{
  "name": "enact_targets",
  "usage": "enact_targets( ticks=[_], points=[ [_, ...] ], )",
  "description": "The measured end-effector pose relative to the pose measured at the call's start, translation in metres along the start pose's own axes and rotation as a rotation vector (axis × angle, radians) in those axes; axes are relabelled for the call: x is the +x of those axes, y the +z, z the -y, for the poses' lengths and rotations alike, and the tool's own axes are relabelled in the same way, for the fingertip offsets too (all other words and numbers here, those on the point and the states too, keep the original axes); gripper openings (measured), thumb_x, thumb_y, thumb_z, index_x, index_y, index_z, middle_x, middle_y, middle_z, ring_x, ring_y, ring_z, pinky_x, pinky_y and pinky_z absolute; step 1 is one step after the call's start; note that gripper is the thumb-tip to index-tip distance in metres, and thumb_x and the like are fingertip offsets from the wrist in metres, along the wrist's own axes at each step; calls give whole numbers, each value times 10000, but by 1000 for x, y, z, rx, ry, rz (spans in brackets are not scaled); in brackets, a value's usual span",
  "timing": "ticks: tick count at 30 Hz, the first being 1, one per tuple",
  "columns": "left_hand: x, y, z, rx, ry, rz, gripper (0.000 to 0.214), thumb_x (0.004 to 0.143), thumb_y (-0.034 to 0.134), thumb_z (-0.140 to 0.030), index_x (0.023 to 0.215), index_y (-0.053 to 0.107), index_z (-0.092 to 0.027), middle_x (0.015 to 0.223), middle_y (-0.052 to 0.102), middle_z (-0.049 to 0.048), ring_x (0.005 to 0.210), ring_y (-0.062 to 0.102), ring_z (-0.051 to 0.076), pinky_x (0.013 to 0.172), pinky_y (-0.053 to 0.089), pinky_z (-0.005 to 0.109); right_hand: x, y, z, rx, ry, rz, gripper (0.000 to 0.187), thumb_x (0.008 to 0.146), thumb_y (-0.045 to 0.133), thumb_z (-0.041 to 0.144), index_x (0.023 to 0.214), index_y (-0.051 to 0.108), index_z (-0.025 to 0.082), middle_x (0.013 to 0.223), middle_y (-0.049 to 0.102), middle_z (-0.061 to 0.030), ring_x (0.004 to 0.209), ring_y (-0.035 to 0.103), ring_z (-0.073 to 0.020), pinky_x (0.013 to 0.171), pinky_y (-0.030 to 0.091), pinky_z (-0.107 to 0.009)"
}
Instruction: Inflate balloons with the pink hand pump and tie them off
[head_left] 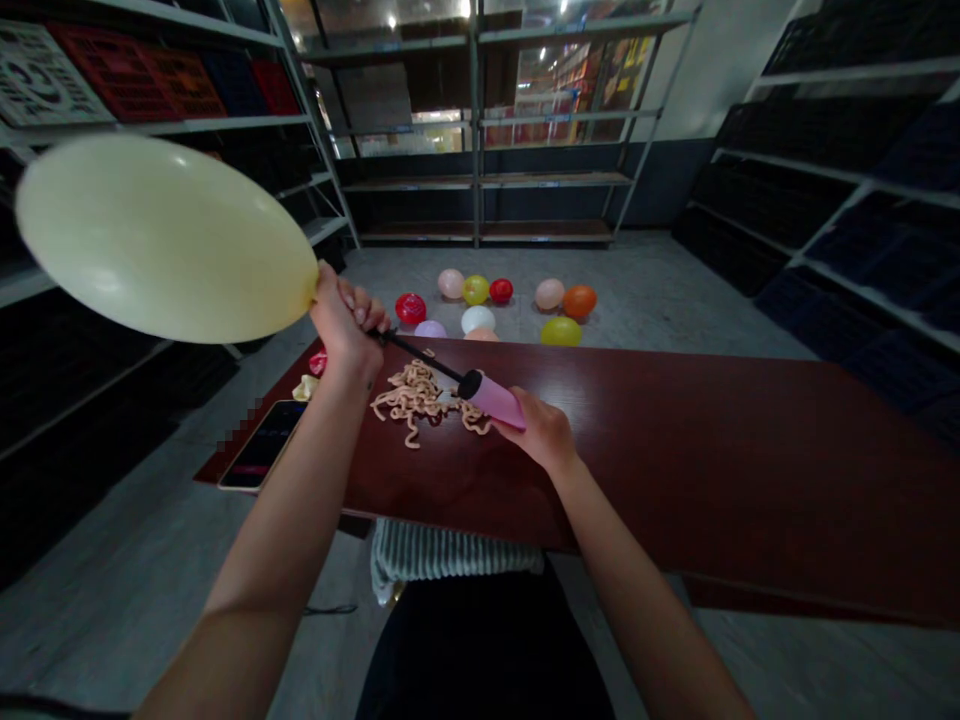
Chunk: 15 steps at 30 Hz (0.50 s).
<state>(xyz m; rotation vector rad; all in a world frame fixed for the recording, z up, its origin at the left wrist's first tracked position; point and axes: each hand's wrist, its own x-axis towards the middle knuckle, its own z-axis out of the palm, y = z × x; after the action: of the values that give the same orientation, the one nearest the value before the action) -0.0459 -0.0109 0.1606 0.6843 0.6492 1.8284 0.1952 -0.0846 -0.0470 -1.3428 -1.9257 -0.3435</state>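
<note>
A large pale yellow balloon [165, 240], swollen with air, points up to the left from my left hand [341, 315]. The fingers of that hand are closed around its neck, at the black nozzle end of a hand pump. My right hand [544, 430] is wrapped round the pink body of the balloon pump [496, 398], whose black rod [424, 358] runs between the two hands. Beneath the pump, a heap of curly beige strands [412, 395] lies on the dark red table [675, 450]. The balloon's neck is hidden by my fingers.
A phone [262, 447] lies at the table's left end, near small uninflated balloons [305, 388]. Several inflated balloons, one of them orange [579, 301], rest on the floor beyond the table. Metal shelves [480, 183] stand at the back, with crates [172, 80] on the left-hand rack.
</note>
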Motion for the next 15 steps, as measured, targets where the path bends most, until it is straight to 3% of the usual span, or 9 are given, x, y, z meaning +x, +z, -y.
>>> enact_targets(
  ticks=[4, 7, 11, 15],
  points=[
    [-8, 51, 10, 53, 62, 105, 529, 1076, 407, -451, 627, 247, -220, 443, 169, -65, 347, 144, 78, 379, 131, 267, -1, -1, -5, 60, 110, -46, 475, 896, 666, 487, 1237, 597, 164, 1035, 769, -127, 862, 752, -254, 737, 584, -352],
    [-9, 77, 30, 93, 83, 180, 528, 1077, 408, -455, 625, 263, -222, 431, 157, -72, 332, 136, 65, 363, 122, 261, -1, -1, -8, 86, 165, -68, 463, 901, 650, 494, 1226, 596, 169, 1022, 770, -129, 847, 755, -261, 729, 587, -357],
    [-19, 90, 76, 147, 22, 218, 538, 1072, 417, -452, 605, 269, -228, 404, 183, -63, 297, 195, 68, 340, 148, 253, 0, 0, -10, 93, 232, -89, 473, 919, 617, 517, 1233, 586, 165, 997, 772, -128, 830, 759, -264, 723, 581, -345],
    [-41, 86, 121, 169, -73, 259, 596, 966, 562, -600, 583, 301, -227, 392, 207, -68, 281, 223, 65, 311, 168, 234, 0, -1, -11, 90, 285, -101, 460, 931, 598, 504, 1235, 582, 160, 980, 772, -122, 815, 758, -262, 695, 564, -330]
  ],
)
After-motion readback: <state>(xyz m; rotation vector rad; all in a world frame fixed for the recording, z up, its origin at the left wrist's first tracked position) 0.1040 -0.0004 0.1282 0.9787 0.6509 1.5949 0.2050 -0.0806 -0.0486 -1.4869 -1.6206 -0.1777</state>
